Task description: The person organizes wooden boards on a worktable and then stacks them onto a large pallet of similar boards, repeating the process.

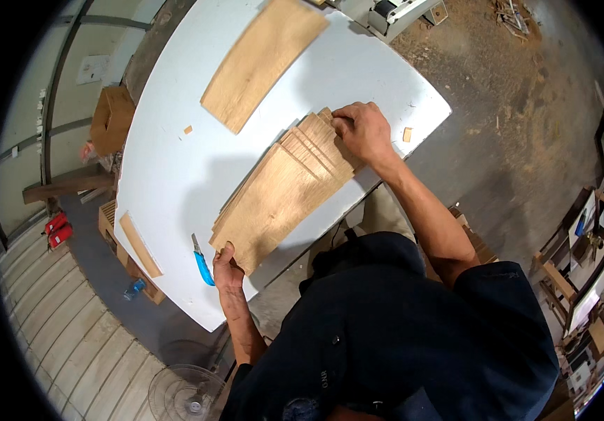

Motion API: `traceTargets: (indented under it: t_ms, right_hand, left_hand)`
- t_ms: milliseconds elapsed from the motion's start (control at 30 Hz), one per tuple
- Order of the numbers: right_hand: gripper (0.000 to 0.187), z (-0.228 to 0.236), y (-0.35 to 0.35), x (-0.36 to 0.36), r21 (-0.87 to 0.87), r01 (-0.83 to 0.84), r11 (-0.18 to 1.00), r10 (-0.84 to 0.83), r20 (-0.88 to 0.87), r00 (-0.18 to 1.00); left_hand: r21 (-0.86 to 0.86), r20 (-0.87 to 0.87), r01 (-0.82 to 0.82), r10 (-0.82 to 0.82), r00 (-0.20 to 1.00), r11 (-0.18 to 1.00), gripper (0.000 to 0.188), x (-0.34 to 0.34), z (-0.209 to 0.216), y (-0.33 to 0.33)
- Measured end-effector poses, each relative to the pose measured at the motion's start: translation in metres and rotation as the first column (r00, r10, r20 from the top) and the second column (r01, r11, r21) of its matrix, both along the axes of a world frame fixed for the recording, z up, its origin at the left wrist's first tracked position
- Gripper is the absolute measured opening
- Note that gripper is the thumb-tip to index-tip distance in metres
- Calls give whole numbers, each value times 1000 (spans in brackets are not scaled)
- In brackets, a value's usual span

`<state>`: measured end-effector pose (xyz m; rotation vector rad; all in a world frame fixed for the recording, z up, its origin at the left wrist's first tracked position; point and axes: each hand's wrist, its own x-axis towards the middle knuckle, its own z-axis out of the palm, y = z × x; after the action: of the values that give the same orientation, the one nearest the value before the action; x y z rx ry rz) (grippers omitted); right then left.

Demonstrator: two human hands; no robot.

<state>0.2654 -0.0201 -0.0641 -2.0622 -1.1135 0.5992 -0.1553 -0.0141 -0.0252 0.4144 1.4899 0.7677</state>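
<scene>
A fanned stack of thin wooden sheets [274, 193] lies slanted across the white table [168, 175], its layers stepped toward the far right end. My left hand [228, 270] grips the near left corner, thumb on top and the other fingers mostly hidden under the edge. At the opposite end, my right hand [366, 130] has its fingers curled on the stepped edges of the sheets. Beyond the stack rests a separate group of wooden sheets [263, 63]. A blue-handled utility knife [203, 262], blade out, lies just left of my left hand.
Near the table's left edge is a narrow wood strip [140, 244]. Small wood offcuts [407, 134] lie on the tabletop. A machine [400, 17] stands past the far edge, and sawdust [477, 70] covers the floor. A fan [186, 396] is at lower left.
</scene>
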Motion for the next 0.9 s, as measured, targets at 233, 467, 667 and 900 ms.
traceTargets:
  t_ms: [233, 467, 667, 900]
  right_hand:
    - [20, 16, 10, 0, -145, 15, 989, -19, -29, 999]
    - [20, -6, 14, 18, -89, 24, 996, -40, -190, 981]
    - [23, -6, 8, 12, 2, -73, 997, 73, -104, 992]
    - [57, 38, 3, 5, -213, -211, 954, 154, -257, 954]
  left_hand:
    - [20, 33, 43, -44, 999, 999, 61, 2, 3, -2]
    - [37, 32, 63, -64, 997, 997, 63, 10, 3, 2]
    - [29, 6, 61, -62, 998, 998, 61, 10, 6, 2]
    - [23, 18, 106, -107, 994, 994, 59, 44, 18, -1]
